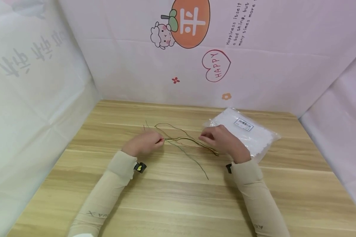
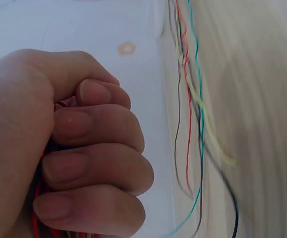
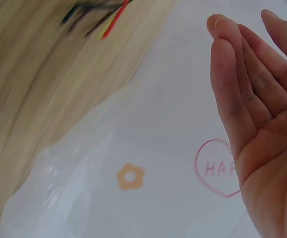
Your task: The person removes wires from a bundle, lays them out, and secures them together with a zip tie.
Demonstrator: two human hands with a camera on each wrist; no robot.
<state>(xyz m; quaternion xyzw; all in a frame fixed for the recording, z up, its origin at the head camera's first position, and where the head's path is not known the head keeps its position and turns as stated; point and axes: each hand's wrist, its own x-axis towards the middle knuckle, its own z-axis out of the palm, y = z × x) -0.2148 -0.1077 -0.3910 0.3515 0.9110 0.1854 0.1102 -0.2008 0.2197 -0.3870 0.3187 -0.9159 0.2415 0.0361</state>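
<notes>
My left hand [image 1: 143,143] is curled round one end of a bunch of thin coloured strings. In the left wrist view red strands [image 2: 35,218] show inside the fist, partly hidden by the fingers. Loose lengths of yellow string [image 2: 210,134], black, teal and red run beyond that hand. On the table the strings [image 1: 192,140] spread to the right, and a greenish strand [image 1: 192,159] trails toward the front. Over their right part hovers my right hand [image 1: 222,140]. In the right wrist view its fingers [image 3: 228,94] are gently bent, close together, with nothing visible between them.
A clear plastic bag [image 1: 262,138] with white contents and a barcode label lies behind and right of the right hand. The wood-grain table [image 1: 172,204] is bordered by white printed cloth [image 1: 130,72] at the back and both sides.
</notes>
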